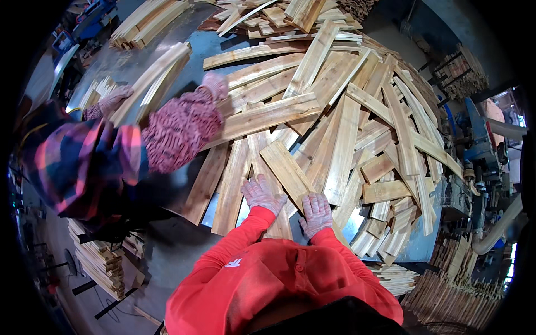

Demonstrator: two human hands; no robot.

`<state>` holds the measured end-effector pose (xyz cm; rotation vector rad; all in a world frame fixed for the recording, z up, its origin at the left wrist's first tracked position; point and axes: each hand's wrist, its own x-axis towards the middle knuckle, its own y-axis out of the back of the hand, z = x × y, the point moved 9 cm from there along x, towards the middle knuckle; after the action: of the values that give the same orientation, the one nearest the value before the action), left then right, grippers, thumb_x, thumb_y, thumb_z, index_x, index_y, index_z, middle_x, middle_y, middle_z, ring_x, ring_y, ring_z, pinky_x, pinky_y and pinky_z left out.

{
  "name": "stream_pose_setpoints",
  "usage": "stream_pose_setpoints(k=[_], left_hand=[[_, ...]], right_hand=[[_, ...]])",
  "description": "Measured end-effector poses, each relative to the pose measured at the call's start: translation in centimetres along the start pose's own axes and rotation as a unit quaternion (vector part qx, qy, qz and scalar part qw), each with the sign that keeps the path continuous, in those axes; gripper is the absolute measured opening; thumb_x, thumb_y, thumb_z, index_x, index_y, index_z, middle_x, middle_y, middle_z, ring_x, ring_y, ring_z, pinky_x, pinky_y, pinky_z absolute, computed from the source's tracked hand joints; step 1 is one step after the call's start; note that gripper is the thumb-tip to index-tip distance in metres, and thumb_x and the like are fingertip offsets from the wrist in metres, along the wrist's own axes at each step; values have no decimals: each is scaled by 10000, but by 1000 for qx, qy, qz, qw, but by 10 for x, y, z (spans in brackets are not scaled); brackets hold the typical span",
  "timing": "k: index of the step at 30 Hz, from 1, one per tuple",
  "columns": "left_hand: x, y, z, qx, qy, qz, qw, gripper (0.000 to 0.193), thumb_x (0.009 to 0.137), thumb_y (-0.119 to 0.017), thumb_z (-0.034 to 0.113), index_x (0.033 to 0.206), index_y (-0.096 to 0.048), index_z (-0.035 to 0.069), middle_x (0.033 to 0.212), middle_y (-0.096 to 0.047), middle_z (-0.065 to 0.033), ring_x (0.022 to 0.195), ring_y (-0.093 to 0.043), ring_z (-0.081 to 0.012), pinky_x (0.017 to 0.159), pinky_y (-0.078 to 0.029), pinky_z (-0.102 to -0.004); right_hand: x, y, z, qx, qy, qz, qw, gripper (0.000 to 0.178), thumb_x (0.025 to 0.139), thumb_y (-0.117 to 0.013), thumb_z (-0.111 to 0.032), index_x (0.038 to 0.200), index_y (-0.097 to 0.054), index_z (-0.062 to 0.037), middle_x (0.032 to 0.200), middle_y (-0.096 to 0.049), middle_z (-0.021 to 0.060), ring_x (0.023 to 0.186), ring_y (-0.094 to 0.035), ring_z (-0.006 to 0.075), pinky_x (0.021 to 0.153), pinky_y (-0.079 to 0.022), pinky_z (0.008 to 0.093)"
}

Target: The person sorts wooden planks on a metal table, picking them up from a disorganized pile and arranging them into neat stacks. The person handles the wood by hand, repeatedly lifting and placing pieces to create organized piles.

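Note:
A short, pale wooden board [287, 169] lies slanted on top of the pile in front of me. My left hand [262, 194] is open, its fingers spread over the longer boards beside the short board's left edge. My right hand [316, 214] lies open with fingers stretched out at the near right end of the short board, seemingly touching it. Both hands wear thin, pale gloves. Under and between them run a long plank [261, 149] and other boards pointing toward me.
On the left, a co-worker in a plaid sleeve [95, 156] and knitted pink covering reaches over the metal table [204, 44], near a long board [257, 120]. Loose boards spread far and right. Stacked strips [100, 262] stand at lower left, machinery [480, 139] at right.

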<state>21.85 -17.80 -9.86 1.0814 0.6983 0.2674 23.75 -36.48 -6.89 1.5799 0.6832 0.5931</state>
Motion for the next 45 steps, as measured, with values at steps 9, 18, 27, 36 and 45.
stream_pose_setpoints(k=[9,18,27,36,45], left_hand=[[8,8,-6,-59,-80,41,994,998,770,-576,604,1459,-200,-12,1511,-156,-299,1410,-87,-479,1135,-32,-568],[16,13,16,3,-31,63,998,997,714,-660,564,1402,-266,-41,1465,-214,-325,1374,-159,-494,1124,-46,-590],[13,5,0,-46,-58,170,983,961,606,-734,521,1325,-359,5,1373,-345,-304,1322,-265,-483,1109,-102,-611],[5,1,-17,-129,-66,141,979,969,707,-627,613,1404,-324,12,1440,-297,-275,1353,-229,-470,1098,-44,-640],[16,-13,-14,-103,-51,33,993,926,802,-451,662,1452,-274,27,1529,-179,-253,1425,-85,-436,1113,69,-608]], right_hand=[[24,73,45,163,-100,126,974,688,758,-697,-335,1343,-470,-55,1348,-480,218,1219,-482,371,1032,-357,487],[267,168,191,36,-164,247,954,719,831,-589,-476,1406,-407,-85,1419,-432,171,1313,-388,357,1100,-272,481],[377,43,205,-108,-152,-19,982,769,883,-442,-568,1496,-247,-145,1534,-292,83,1409,-276,271,1171,-120,429],[333,20,170,-157,-86,-54,982,751,848,-512,-257,1512,-182,-135,1564,-203,116,1447,-173,277,1181,-129,381],[294,16,151,-251,-100,-62,961,607,962,-350,-441,1470,-310,-111,1509,-334,100,1433,-208,284,1181,-103,415]])
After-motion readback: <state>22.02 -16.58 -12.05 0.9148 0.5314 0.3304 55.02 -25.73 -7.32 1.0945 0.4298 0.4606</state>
